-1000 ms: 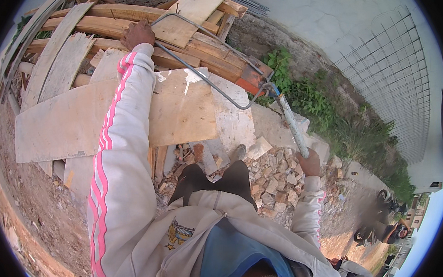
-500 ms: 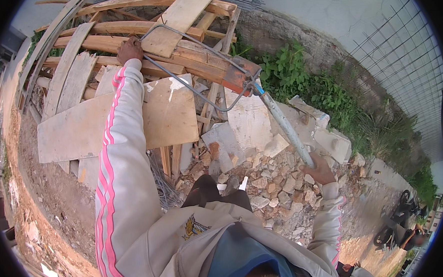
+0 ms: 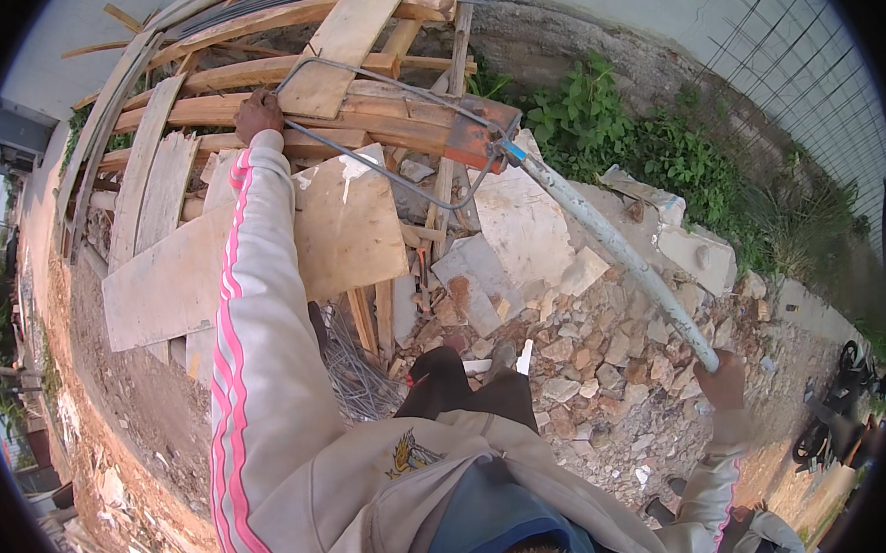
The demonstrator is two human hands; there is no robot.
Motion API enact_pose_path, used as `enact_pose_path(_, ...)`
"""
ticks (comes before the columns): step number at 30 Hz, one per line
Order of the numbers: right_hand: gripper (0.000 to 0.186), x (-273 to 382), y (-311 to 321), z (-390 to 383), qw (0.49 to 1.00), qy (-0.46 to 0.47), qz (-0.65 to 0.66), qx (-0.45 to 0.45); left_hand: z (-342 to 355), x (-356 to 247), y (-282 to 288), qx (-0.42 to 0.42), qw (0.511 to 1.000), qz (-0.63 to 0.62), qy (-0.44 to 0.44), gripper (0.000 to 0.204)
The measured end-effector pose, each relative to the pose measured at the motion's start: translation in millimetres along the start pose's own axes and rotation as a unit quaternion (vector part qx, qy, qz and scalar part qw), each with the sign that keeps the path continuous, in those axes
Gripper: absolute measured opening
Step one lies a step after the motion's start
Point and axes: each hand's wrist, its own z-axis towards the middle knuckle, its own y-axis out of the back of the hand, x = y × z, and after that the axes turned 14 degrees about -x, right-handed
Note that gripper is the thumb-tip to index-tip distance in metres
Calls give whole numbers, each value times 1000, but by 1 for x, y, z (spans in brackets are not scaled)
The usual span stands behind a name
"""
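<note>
My left hand (image 3: 258, 116) is closed around the far left corner of a bent steel rod (image 3: 405, 185), which forms a long, narrow loop over the timbers. The loop's right end passes by a rusty orange metal plate (image 3: 473, 140) on the end of a wooden beam (image 3: 385, 131). There a pale blue metal pipe (image 3: 627, 257) meets the rod, with a bright blue band near its top. My right hand (image 3: 721, 377) grips the pipe's lower end, my arm stretched out to the right.
Broken stone rubble (image 3: 588, 359) covers the ground by my feet. Loose plywood boards (image 3: 350, 226) lie over the timbers, with wire (image 3: 358, 376) below. Green plants (image 3: 605, 118) and steel mesh (image 3: 804, 87) stand along the wall. A motorcycle (image 3: 839, 406) and another person (image 3: 767, 535) are at the lower right.
The pipe's lower end has swung outward to the right, with my right hand on it. My left hand stays on the rod's corner. The whole view has shifted slightly.
</note>
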Motion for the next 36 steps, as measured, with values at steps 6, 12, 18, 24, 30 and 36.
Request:
enact_pose_path(6, 27, 1, 8, 17, 995, 57, -57, -52, -5, -14, -1, -21, 1000, 22, 5, 24)
enact_pose_path(12, 34, -3, 11, 27, 996, 7, -84, 23, -8, -16, 4, -14, 1000, 18, 22, 23)
enact_pose_path(18, 41, -7, -16, 29, 997, -8, -62, 34, -11, -18, 9, -21, 999, 3, 32, 23)
enact_pose_path(24, 40, -25, -37, 53, 996, -11, -43, 71, -6, -14, 10, 6, 1000, 2, 26, 25)
enact_pose_path(30, 32, -8, -33, 15, 999, 7, -34, 18, -9, -15, 10, -2, 1000, 13, 25, 25)
enact_pose_path(36, 31, 0, -31, -7, 998, -11, -54, -30, -7, -18, 7, 15, 999, 12, 27, 27)
